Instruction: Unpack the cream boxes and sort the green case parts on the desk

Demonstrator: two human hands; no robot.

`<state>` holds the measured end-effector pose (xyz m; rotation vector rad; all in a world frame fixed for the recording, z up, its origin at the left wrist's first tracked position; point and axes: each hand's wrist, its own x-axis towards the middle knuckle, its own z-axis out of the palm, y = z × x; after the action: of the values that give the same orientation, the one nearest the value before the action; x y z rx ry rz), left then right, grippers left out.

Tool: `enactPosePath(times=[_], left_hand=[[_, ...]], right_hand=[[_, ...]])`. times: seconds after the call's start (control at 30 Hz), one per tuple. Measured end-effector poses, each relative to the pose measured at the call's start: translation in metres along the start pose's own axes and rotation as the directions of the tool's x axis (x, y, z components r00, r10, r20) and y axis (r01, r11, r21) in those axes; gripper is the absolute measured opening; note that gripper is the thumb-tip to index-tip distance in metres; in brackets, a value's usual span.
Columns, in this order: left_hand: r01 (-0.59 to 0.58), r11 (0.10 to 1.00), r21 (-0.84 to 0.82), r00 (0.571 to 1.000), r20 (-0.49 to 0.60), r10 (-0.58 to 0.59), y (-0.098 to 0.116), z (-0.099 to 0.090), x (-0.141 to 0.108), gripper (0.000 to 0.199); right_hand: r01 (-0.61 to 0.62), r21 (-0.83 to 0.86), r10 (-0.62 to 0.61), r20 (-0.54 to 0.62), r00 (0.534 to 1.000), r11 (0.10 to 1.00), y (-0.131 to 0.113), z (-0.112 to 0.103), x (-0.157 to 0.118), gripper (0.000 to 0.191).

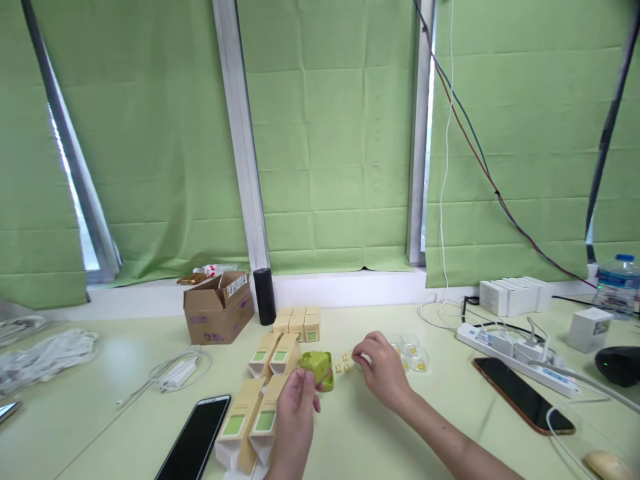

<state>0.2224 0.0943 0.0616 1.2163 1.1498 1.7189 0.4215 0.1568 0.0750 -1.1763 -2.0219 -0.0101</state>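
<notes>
My left hand [299, 407] is closed on a green case [316, 365] in the middle of the table. Another green piece [327, 381] shows just behind and to the right of that case. My right hand [377, 363] has its fingers pinched together beside several small yellow pieces [345, 362]; whatever the fingertips hold, if anything, is too small to name. Clear round containers [413, 353] with yellow bits inside stand to the right, partly behind my right hand. Cream boxes with green labels [245, 417] lie left of my left hand.
Smaller cream boxes [297, 323] stand at the back near a black cylinder [264, 297] and an open cardboard box [219, 308]. A phone [194, 437] lies front left, another phone [523, 395] at the right by a power strip [517, 357]. White cables [45, 360] lie far left.
</notes>
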Motion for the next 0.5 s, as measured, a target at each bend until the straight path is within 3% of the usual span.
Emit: enactPosePath(times=[0.1, 0.27, 0.5], left_hand=[[0.113, 0.977, -0.181, 0.993, 0.034, -0.109, 0.002, 0.000, 0.002, 0.054], [0.202, 0.928, -0.314, 0.978, 0.010, -0.210, 0.010, -0.003, 0.000, 0.054], [0.330, 0.801, -0.499, 0.918, -0.027, -0.395, 0.009, -0.003, 0.003, 0.046]], right_hand=[[-0.015, -0.057, 0.019, 0.077, 0.997, 0.998, -0.001, 0.020, 0.019, 0.026], [-0.019, -0.169, 0.053, 0.200, 0.978, 0.985, -0.003, 0.051, 0.042, 0.022], [-0.012, -0.291, 0.100, 0.289, 0.952, 0.957, -0.004, 0.064, 0.054, 0.017]])
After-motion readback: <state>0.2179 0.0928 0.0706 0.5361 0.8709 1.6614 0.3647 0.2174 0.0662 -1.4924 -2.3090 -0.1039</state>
